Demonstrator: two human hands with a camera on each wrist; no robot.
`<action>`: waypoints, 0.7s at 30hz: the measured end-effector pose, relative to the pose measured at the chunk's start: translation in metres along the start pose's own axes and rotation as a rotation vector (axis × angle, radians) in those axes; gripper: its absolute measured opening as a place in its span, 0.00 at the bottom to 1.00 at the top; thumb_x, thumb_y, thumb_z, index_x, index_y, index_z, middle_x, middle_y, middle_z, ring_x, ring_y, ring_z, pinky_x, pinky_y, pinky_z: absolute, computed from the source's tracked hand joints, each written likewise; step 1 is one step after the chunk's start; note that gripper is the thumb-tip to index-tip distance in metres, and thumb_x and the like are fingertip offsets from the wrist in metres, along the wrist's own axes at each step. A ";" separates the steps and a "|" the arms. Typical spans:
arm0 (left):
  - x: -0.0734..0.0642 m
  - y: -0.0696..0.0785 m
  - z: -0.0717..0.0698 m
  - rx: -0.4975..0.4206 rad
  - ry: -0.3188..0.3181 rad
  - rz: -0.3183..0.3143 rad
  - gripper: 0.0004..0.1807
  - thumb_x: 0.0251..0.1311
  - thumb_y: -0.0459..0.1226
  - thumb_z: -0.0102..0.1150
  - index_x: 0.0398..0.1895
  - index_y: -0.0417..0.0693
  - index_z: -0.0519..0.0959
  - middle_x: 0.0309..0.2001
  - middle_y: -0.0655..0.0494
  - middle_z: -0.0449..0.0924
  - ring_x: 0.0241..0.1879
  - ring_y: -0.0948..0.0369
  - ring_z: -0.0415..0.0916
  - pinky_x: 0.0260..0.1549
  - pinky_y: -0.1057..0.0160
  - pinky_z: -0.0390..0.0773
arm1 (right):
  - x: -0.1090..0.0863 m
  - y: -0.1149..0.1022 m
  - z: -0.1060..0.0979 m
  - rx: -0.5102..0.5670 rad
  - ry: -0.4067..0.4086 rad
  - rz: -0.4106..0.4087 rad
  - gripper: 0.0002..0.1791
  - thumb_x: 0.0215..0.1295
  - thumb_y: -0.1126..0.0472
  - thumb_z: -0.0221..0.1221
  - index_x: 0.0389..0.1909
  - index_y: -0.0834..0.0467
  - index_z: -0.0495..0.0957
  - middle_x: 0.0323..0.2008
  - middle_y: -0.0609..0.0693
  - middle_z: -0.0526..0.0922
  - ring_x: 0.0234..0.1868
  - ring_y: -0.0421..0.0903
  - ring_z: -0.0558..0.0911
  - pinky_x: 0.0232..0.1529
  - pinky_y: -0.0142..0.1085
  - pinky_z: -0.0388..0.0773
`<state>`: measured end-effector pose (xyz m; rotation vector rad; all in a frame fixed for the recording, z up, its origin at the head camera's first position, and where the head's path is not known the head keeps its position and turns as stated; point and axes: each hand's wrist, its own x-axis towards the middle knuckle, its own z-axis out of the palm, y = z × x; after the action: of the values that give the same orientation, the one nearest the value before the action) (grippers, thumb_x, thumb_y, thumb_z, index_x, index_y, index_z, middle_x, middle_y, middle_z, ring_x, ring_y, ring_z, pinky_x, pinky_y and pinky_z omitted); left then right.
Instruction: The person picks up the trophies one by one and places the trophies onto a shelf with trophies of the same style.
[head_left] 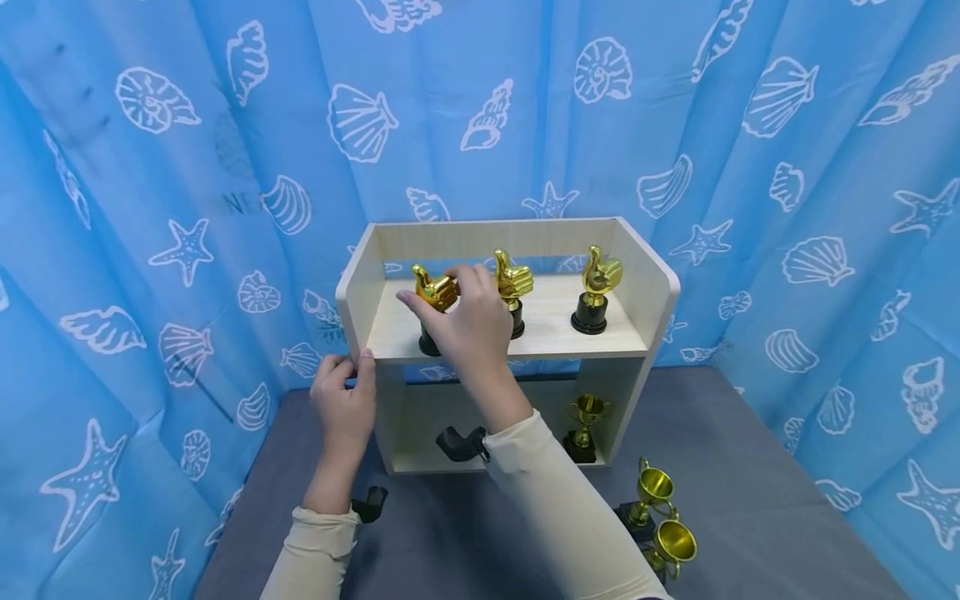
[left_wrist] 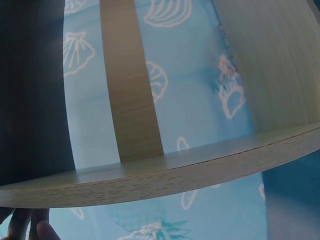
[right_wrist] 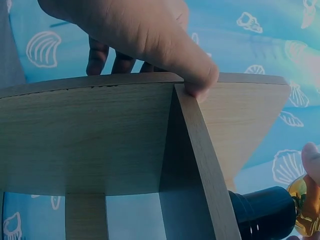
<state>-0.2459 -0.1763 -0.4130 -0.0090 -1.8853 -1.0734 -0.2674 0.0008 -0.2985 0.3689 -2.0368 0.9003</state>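
thumb trophies [head_left: 512, 279]: gold, black bases [head_left: 590, 316] | shelf [head_left: 551, 337]: pale woodgrain | curtain [head_left: 536, 50]: blue, white seashell print | table [head_left: 750, 492]: grey

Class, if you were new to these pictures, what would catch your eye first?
Probably the three gold thumbs-up trophies in the upper level of the shelf unit, the leftmost gripped by the right hand. Next, the blue curtain with white seashells behind it. Then the gold cups: one in the lower compartment, two on the grey table at front right.
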 end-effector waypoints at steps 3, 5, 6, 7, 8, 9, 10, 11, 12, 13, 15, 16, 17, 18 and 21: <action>0.000 0.001 0.000 0.006 -0.009 -0.007 0.25 0.74 0.45 0.62 0.21 0.36 0.83 0.36 0.41 0.80 0.33 0.48 0.78 0.30 0.51 0.76 | 0.001 0.000 0.002 -0.002 0.001 -0.004 0.33 0.56 0.33 0.75 0.45 0.58 0.84 0.38 0.52 0.82 0.28 0.45 0.80 0.25 0.37 0.77; 0.001 0.002 0.000 0.009 -0.008 -0.009 0.25 0.74 0.45 0.62 0.21 0.36 0.84 0.36 0.41 0.79 0.33 0.49 0.78 0.30 0.52 0.75 | 0.002 0.001 0.004 -0.006 0.002 -0.006 0.33 0.57 0.33 0.75 0.45 0.58 0.84 0.38 0.52 0.82 0.29 0.45 0.80 0.26 0.37 0.77; 0.001 0.002 -0.001 0.010 -0.007 -0.009 0.25 0.74 0.45 0.62 0.21 0.36 0.83 0.36 0.41 0.79 0.33 0.49 0.77 0.30 0.52 0.75 | 0.002 0.001 0.005 -0.007 0.001 -0.007 0.33 0.57 0.32 0.74 0.44 0.58 0.84 0.38 0.52 0.82 0.29 0.45 0.80 0.26 0.37 0.78; 0.001 0.002 0.000 0.008 -0.005 -0.007 0.25 0.74 0.45 0.62 0.20 0.36 0.82 0.35 0.41 0.79 0.33 0.49 0.77 0.29 0.52 0.74 | 0.003 0.001 0.006 -0.011 0.002 -0.008 0.33 0.57 0.32 0.74 0.44 0.58 0.84 0.38 0.52 0.82 0.30 0.46 0.80 0.26 0.37 0.78; 0.001 0.001 0.000 0.007 -0.003 -0.004 0.26 0.74 0.45 0.62 0.19 0.37 0.81 0.35 0.41 0.79 0.32 0.49 0.77 0.29 0.52 0.74 | 0.003 0.001 0.007 -0.013 0.003 -0.009 0.33 0.57 0.32 0.74 0.44 0.58 0.83 0.37 0.52 0.82 0.30 0.46 0.80 0.26 0.37 0.78; 0.001 0.001 0.000 0.006 0.000 0.000 0.26 0.74 0.44 0.62 0.18 0.37 0.80 0.35 0.41 0.79 0.32 0.49 0.76 0.29 0.52 0.73 | 0.004 0.002 0.009 -0.015 0.004 -0.009 0.33 0.57 0.31 0.74 0.44 0.58 0.83 0.37 0.52 0.82 0.30 0.46 0.80 0.26 0.37 0.78; 0.001 0.001 0.000 0.002 0.004 0.006 0.27 0.74 0.44 0.62 0.17 0.37 0.79 0.34 0.40 0.78 0.31 0.48 0.76 0.29 0.51 0.73 | 0.004 0.002 0.010 -0.017 0.007 -0.008 0.33 0.57 0.31 0.73 0.43 0.58 0.83 0.37 0.52 0.82 0.30 0.46 0.80 0.26 0.37 0.78; 0.001 0.000 0.000 -0.001 0.007 0.013 0.27 0.74 0.44 0.62 0.16 0.38 0.78 0.34 0.40 0.78 0.31 0.47 0.76 0.29 0.51 0.72 | 0.004 0.002 0.011 -0.016 0.010 -0.006 0.34 0.57 0.31 0.73 0.43 0.58 0.83 0.37 0.52 0.82 0.30 0.46 0.80 0.26 0.37 0.78; 0.001 0.000 0.000 -0.004 0.009 0.019 0.27 0.73 0.43 0.62 0.15 0.38 0.77 0.34 0.40 0.78 0.31 0.46 0.75 0.29 0.51 0.72 | 0.004 0.002 0.012 -0.016 0.012 -0.006 0.34 0.57 0.31 0.73 0.43 0.57 0.83 0.37 0.52 0.81 0.30 0.46 0.80 0.26 0.37 0.78; 0.000 0.000 0.000 -0.007 0.011 0.025 0.27 0.73 0.43 0.62 0.14 0.38 0.77 0.34 0.39 0.78 0.31 0.45 0.75 0.29 0.50 0.72 | 0.004 0.002 0.013 -0.015 0.016 -0.005 0.34 0.57 0.30 0.73 0.43 0.58 0.82 0.37 0.52 0.82 0.30 0.46 0.80 0.26 0.37 0.79; 0.000 -0.001 0.000 -0.014 0.013 0.034 0.27 0.73 0.42 0.63 0.15 0.38 0.77 0.34 0.39 0.78 0.31 0.44 0.76 0.29 0.49 0.72 | 0.004 0.003 0.015 -0.014 0.021 0.000 0.34 0.57 0.30 0.73 0.43 0.58 0.82 0.37 0.52 0.81 0.29 0.46 0.81 0.26 0.37 0.79; 0.000 -0.001 0.000 -0.015 0.013 0.037 0.26 0.73 0.42 0.63 0.15 0.37 0.78 0.34 0.39 0.78 0.31 0.43 0.76 0.29 0.49 0.73 | 0.004 0.003 0.016 -0.013 0.024 0.002 0.34 0.57 0.30 0.73 0.43 0.58 0.82 0.38 0.53 0.81 0.29 0.46 0.81 0.26 0.37 0.80; 0.000 -0.001 0.000 -0.013 0.013 0.040 0.26 0.73 0.42 0.63 0.15 0.37 0.78 0.34 0.39 0.78 0.31 0.43 0.77 0.29 0.48 0.74 | 0.004 0.003 0.016 -0.012 0.026 0.003 0.34 0.57 0.30 0.73 0.43 0.58 0.82 0.37 0.53 0.81 0.29 0.46 0.81 0.26 0.37 0.80; 0.000 -0.001 0.000 -0.014 0.013 0.039 0.26 0.73 0.42 0.63 0.16 0.37 0.79 0.34 0.39 0.79 0.32 0.44 0.77 0.30 0.48 0.74 | 0.004 0.003 0.017 -0.014 0.027 0.004 0.34 0.57 0.30 0.72 0.43 0.58 0.81 0.37 0.53 0.81 0.29 0.46 0.81 0.26 0.37 0.80; 0.000 -0.001 0.000 -0.007 0.017 0.039 0.26 0.73 0.43 0.63 0.16 0.37 0.79 0.34 0.39 0.79 0.32 0.45 0.78 0.31 0.47 0.75 | 0.004 0.004 0.018 -0.012 0.032 0.003 0.34 0.57 0.30 0.72 0.43 0.57 0.81 0.37 0.52 0.81 0.29 0.46 0.81 0.27 0.38 0.80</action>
<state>-0.2465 -0.1767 -0.4136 -0.0405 -1.8587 -1.0505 -0.2827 -0.0092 -0.3035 0.3426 -2.0133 0.8901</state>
